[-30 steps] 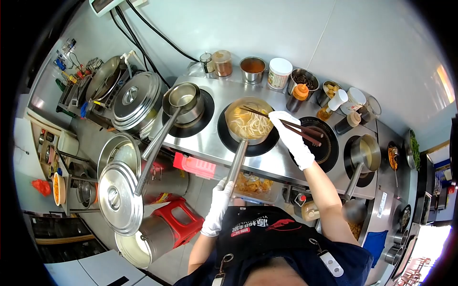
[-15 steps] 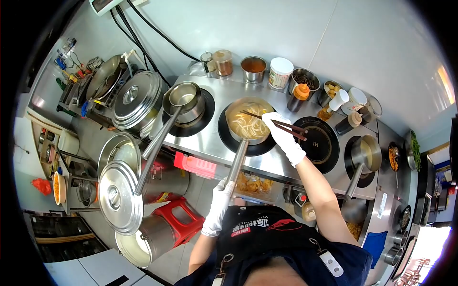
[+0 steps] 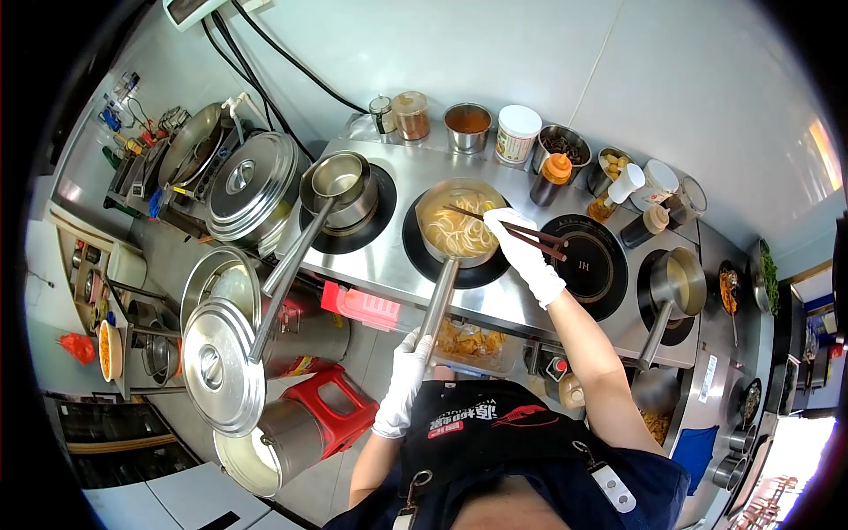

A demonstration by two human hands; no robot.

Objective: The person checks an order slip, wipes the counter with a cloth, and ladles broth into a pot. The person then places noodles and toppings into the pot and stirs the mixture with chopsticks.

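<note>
Noodles in pale broth (image 3: pixel 464 231) fill a saucepan (image 3: pixel 481 261) on the middle hob. White-gloved, my left hand (image 3: pixel 406 375) is closed around the end of the pan's long metal handle (image 3: pixel 439 305). My right hand (image 3: pixel 523 256), gloved too, grips dark chopsticks (image 3: pixel 541 243). Their tips reach over the pan and touch the broth or lie just above it; I cannot tell which. The thick ends stick out to the right, above a bare round hob plate (image 3: pixel 584 268).
Left of the pan, a ladle (image 3: pixel 338 179) rests in a pot on another hob. A saucepan (image 3: pixel 678 283) stands on the right hob. Seasoning tubs and a squeeze bottle (image 3: pixel 551 180) line the back. Lidded pots (image 3: pixel 251 185) and a red stool (image 3: pixel 334 411) are at the left.
Hands, pan and chopsticks keep almost the same place. The noodles have shifted slightly in the broth.
</note>
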